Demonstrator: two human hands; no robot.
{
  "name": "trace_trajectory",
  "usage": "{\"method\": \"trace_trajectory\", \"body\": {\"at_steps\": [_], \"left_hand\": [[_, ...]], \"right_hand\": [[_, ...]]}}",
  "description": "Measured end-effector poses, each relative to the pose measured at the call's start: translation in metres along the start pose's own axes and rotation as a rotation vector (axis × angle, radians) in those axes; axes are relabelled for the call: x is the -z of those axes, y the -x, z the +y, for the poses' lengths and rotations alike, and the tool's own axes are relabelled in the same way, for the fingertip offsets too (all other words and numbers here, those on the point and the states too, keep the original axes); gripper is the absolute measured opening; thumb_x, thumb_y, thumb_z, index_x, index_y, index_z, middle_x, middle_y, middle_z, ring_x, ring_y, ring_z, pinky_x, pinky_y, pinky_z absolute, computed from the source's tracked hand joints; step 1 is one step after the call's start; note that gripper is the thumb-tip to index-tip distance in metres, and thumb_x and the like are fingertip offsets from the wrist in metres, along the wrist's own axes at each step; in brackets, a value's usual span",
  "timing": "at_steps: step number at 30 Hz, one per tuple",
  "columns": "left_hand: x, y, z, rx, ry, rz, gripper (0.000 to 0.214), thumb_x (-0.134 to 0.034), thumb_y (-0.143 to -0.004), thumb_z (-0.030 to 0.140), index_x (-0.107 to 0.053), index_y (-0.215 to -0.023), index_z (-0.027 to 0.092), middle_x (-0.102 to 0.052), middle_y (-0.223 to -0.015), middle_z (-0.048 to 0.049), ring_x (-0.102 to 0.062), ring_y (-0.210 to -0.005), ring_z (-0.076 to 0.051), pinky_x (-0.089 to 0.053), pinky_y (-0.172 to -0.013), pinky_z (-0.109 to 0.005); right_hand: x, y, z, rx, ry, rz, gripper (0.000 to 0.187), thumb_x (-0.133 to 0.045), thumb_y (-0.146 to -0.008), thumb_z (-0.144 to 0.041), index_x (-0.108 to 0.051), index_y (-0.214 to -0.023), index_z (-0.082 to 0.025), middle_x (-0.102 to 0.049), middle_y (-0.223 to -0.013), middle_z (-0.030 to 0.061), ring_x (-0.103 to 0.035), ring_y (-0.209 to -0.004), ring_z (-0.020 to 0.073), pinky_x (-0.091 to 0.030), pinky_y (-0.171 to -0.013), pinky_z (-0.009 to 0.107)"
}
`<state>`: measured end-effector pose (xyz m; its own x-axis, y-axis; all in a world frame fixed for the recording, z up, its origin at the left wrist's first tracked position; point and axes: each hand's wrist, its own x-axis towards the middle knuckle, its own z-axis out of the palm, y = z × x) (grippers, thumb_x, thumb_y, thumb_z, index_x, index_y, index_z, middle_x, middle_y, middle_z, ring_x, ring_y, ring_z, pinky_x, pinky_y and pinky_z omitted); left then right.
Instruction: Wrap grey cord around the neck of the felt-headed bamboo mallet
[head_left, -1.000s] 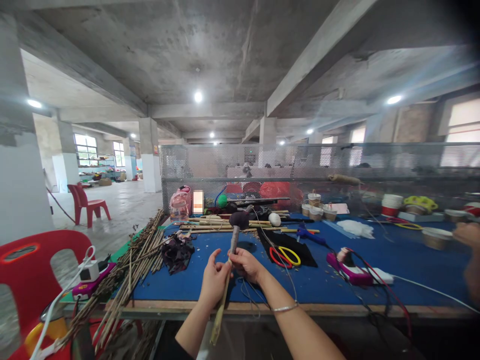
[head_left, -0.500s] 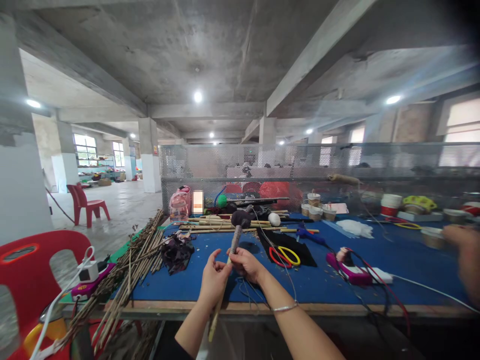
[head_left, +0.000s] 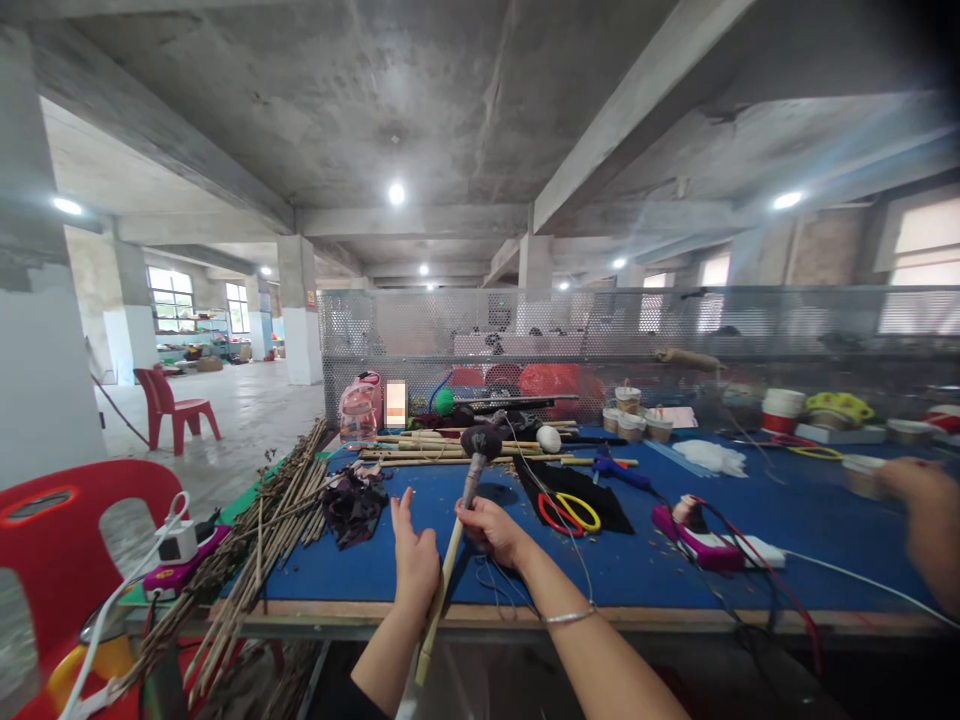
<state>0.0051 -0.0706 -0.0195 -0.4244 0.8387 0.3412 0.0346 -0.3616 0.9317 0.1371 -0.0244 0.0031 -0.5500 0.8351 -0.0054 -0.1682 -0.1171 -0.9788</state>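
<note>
Held by my right hand is a bamboo stick, slanting up and away over the table's front edge. Grey wrapping covers its upper part, and a dark cloth-like ball tops it. My left hand is open beside the stick, two fingers pointing up; whether its palm touches the stick I cannot tell. Thin grey cord lies loosely below my right hand. Right of it, scissors with red and yellow handles rest on a black cloth.
Dry twigs cover the table's left side near a crumpled dark cloth. Bamboo sticks and a white ball lie behind. A blue glue gun and purple power strip are right. Another person's hand reaches in at far right.
My left hand has let go of the stick and moved slightly left, its fingers stretching upward. My right hand keeps its grip. The other person's hand has shifted a little.
</note>
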Motion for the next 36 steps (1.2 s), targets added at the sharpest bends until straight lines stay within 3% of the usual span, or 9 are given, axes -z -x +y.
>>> {"method": "trace_trajectory", "body": {"at_steps": [3,6,8,13,18,25,30,33,36], "left_hand": [[-0.002,0.003,0.004,-0.058,-0.130,-0.024,0.037,-0.060,-0.066,0.027,-0.056,-0.101,0.014,-0.054,-0.110,-0.0129,-0.053,-0.098,-0.022,-0.040,-0.084,-0.031],[-0.007,0.006,0.006,0.004,-0.128,-0.118,0.050,-0.065,-0.062,0.037,-0.051,-0.104,0.013,-0.059,-0.084,-0.0068,-0.053,-0.059,-0.013,-0.042,-0.058,-0.025],[-0.009,0.007,0.005,0.035,-0.056,-0.175,0.055,-0.066,-0.063,0.038,-0.047,-0.108,0.013,-0.059,-0.072,-0.0021,-0.050,-0.052,-0.010,-0.039,-0.053,-0.022],[-0.007,0.007,0.002,0.060,0.092,-0.271,0.054,-0.062,-0.067,0.040,-0.043,-0.110,0.014,-0.059,-0.062,0.0008,-0.054,-0.055,-0.012,-0.038,-0.053,-0.021],[-0.006,0.007,0.006,0.169,0.138,-0.299,0.052,-0.056,-0.073,0.044,-0.040,-0.113,0.015,-0.057,-0.058,0.0026,-0.054,-0.048,-0.012,-0.035,-0.044,-0.019],[-0.008,0.005,0.004,0.094,0.143,-0.253,0.059,-0.073,-0.056,0.031,-0.046,-0.106,0.014,-0.055,-0.063,0.0039,-0.050,-0.052,-0.008,-0.037,-0.051,-0.018],[-0.008,0.006,0.001,0.111,0.186,-0.321,0.063,-0.064,-0.067,0.036,-0.037,-0.119,0.012,-0.058,-0.060,0.0021,-0.055,-0.053,-0.011,-0.040,-0.052,-0.021],[-0.008,0.008,0.006,0.177,0.176,-0.371,0.065,-0.059,-0.071,0.040,-0.031,-0.124,0.013,-0.060,-0.063,-0.0002,-0.058,-0.054,-0.013,-0.041,-0.048,-0.021],[-0.008,0.009,0.010,0.190,0.128,-0.365,0.062,-0.061,-0.069,0.041,-0.037,-0.119,0.014,-0.059,-0.064,0.0006,-0.055,-0.051,-0.011,-0.038,-0.041,-0.019]], "right_hand": [[0.001,-0.001,0.001,0.021,0.009,0.005,0.036,-0.067,-0.063,-0.040,-0.040,-0.075,-0.020,-0.026,-0.042,-0.0122,-0.013,-0.034,0.0032,-0.002,-0.034,0.021],[0.003,-0.002,0.004,0.032,0.008,0.014,0.036,-0.067,-0.064,-0.040,-0.041,-0.077,-0.020,-0.028,-0.041,-0.0122,-0.014,-0.033,0.0030,-0.003,-0.034,0.021],[0.004,-0.003,0.005,0.036,0.007,0.019,0.035,-0.067,-0.064,-0.040,-0.042,-0.077,-0.019,-0.029,-0.041,-0.0121,-0.014,-0.033,0.0026,-0.003,-0.034,0.020],[0.003,-0.001,0.001,0.038,-0.033,0.000,0.036,-0.068,-0.063,-0.037,-0.048,-0.085,-0.018,-0.029,-0.043,-0.0117,-0.015,-0.035,0.0022,-0.004,-0.036,0.019],[0.000,0.002,-0.003,0.017,-0.071,-0.029,0.038,-0.070,-0.059,-0.035,-0.050,-0.086,-0.016,-0.032,-0.045,-0.0108,-0.016,-0.035,0.0015,-0.004,-0.036,0.018],[0.005,-0.003,0.003,0.044,-0.043,-0.004,0.035,-0.069,-0.061,-0.035,-0.049,-0.083,-0.017,-0.039,-0.047,-0.0094,-0.018,-0.033,0.0014,-0.005,-0.034,0.019],[0.005,-0.003,0.002,0.052,-0.081,0.021,0.038,-0.071,-0.059,-0.034,-0.048,-0.084,-0.017,-0.031,-0.043,-0.0117,-0.017,-0.033,0.0016,-0.006,-0.035,0.018],[0.006,-0.004,0.004,0.055,-0.060,0.045,0.037,-0.071,-0.059,-0.036,-0.048,-0.081,-0.017,-0.035,-0.044,-0.0105,-0.022,-0.033,0.0020,-0.011,-0.036,0.017],[0.007,-0.006,0.007,0.048,-0.036,0.059,0.036,-0.071,-0.060,-0.037,-0.047,-0.078,-0.017,-0.039,-0.045,-0.0093,-0.025,-0.033,0.0024,-0.014,-0.036,0.017]]}}
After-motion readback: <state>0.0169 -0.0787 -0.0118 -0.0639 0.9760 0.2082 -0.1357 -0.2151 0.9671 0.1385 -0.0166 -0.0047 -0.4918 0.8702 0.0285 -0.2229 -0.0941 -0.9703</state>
